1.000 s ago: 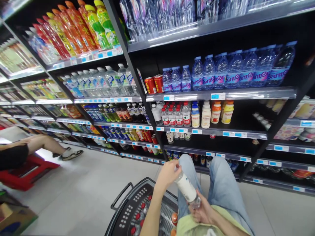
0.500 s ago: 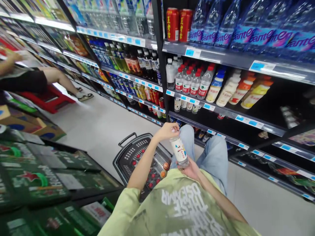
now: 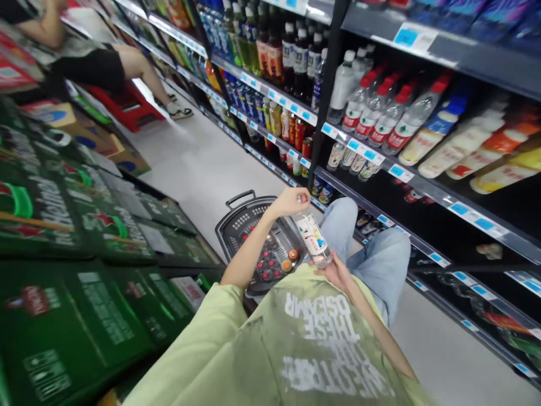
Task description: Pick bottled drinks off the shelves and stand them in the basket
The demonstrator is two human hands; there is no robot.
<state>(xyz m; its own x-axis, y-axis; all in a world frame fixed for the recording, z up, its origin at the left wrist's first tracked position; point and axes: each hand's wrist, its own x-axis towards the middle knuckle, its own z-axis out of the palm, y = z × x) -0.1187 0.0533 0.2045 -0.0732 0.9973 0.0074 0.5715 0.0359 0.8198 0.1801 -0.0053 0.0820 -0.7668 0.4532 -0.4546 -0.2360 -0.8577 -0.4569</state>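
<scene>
A clear plastic bottle (image 3: 311,234) with a white printed label is tilted between my two hands, above my lap. My left hand (image 3: 292,202) is closed round its cap end, fingers pinched together. Under the bottle's base, my right hand (image 3: 335,273) holds the lower end with bent fingers, partly hidden by the bottle. Just left of the bottle a black shopping basket (image 3: 230,221) stands on the floor, its handle (image 3: 240,197) raised at the far end. Inside it are several bottles with red caps (image 3: 267,265) and a few orange-capped ones (image 3: 287,265).
Drink shelves (image 3: 363,148) run along the right, with red-capped water bottles (image 3: 357,107) and milky drinks (image 3: 448,141). Green beer cartons (image 3: 67,316) are stacked close on my left. Further off, a person (image 3: 88,65) sits on a red stool (image 3: 133,107) near cardboard boxes (image 3: 122,149).
My view has turned, so the shelves have shifted right and the beer cartons fill more of the left. Both hands keep their hold on the bottle, which leans a little more.
</scene>
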